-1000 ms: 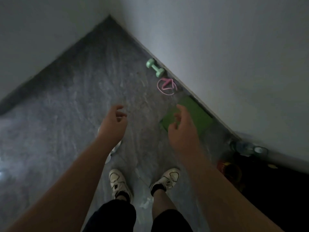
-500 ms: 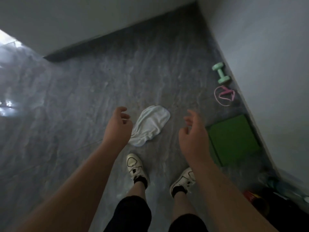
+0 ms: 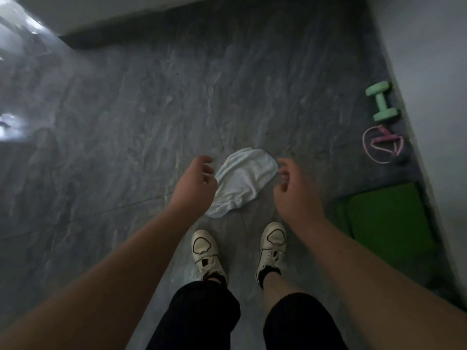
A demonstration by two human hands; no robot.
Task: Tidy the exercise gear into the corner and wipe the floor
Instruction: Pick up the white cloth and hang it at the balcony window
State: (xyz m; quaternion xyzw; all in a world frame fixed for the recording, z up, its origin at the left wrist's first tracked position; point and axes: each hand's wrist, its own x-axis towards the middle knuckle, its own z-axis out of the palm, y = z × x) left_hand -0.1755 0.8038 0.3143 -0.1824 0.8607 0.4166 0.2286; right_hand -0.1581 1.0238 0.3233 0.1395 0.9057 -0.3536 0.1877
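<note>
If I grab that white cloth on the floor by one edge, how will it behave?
The white cloth lies crumpled and creased, so it will probably hang limp and feel light. Pushed flat, it should slide easily over the glossy floor.

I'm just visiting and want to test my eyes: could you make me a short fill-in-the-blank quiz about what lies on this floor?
1. The cloth on the floor is ____ in colour.
2. The rope lies between the mat and the ____.
3. Both hands, left and right, hold ____.
4. The mat's colour is ____.

Missing words: white; dumbbell; nothing; green.
</note>
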